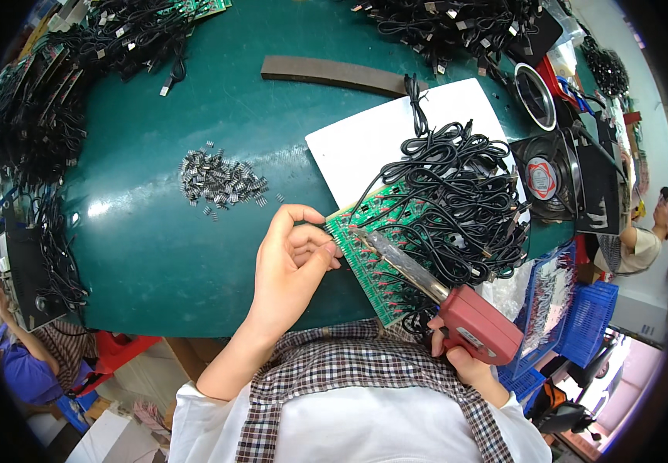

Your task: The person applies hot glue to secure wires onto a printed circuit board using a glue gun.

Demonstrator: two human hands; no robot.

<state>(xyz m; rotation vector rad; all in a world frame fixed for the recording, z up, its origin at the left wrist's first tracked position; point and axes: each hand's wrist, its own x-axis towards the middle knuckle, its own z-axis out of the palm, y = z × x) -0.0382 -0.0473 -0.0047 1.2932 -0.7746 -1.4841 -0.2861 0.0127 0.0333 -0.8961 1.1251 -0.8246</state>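
My right hand (465, 361) is wrapped round the red handle of a soldering iron (479, 324). The iron's long metal barrel slants up and left, and its tip reaches over the left part of a green circuit board panel (376, 266). At that panel's left edge my left hand (291, 251) has thumb and fingers pinched together; whatever is between them is too small or hidden to name. Black cables (457, 201) with plugs run from the panel in a tangled heap. Left of the panel lies a pile of small metal pin connectors (222, 179) on the green table.
Under the cables is a white sheet (349, 158). A dark grey bar (334, 75) lies behind it. A fan (544, 177) stands at the right. Cable bundles (37, 123) line the left and far edges. Blue baskets (587, 320) sit at the right; other people work at both sides.
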